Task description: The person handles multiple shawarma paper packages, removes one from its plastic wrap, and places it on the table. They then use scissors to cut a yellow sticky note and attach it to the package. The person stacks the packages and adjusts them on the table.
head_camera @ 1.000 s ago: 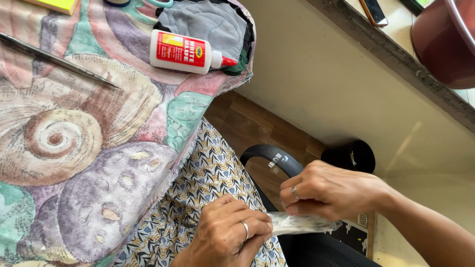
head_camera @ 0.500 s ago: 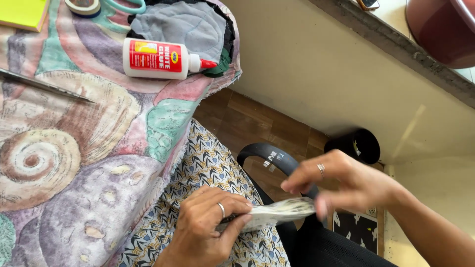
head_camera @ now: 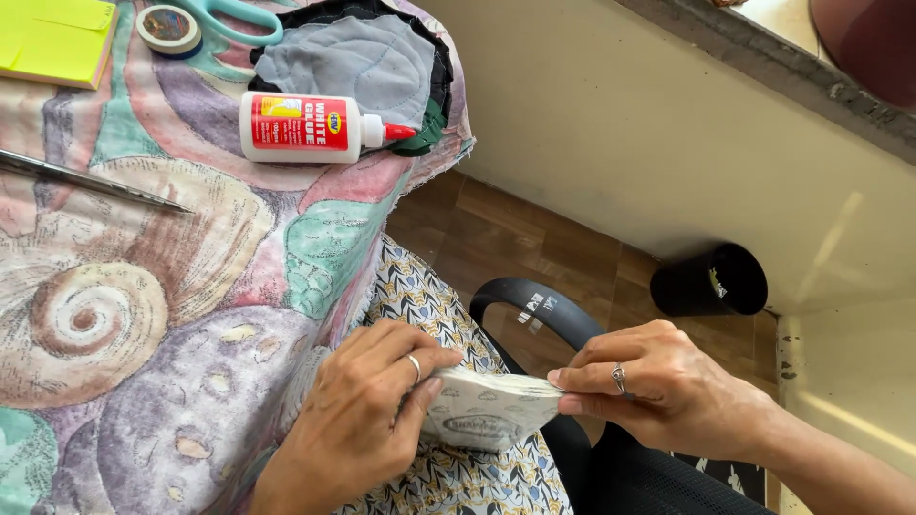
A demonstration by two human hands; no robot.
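My left hand [head_camera: 367, 405] and my right hand [head_camera: 663, 386] both grip a small white packet with a pale printed pattern [head_camera: 491, 410], one at each end, over my lap. The packet lies roughly flat between them. Under it is a patterned cloth with blue and yellow leaves [head_camera: 429, 305]. Each hand wears a ring. A table draped in a shell-print cloth [head_camera: 143, 305] is to the left of my hands.
On the table lie a white glue bottle with a red label [head_camera: 310, 127], a grey quilted piece [head_camera: 358, 57], teal-handled scissors [head_camera: 229, 14], a tape roll [head_camera: 167, 27], a yellow pad [head_camera: 52, 38] and a metal blade [head_camera: 91, 181]. A black chair armrest [head_camera: 544, 310] and black cup [head_camera: 711, 281] are near the wall.
The view has shifted down and right over the table. My hands have turned the packet from a thin edge-on strip to showing its broad face, held wider between them.
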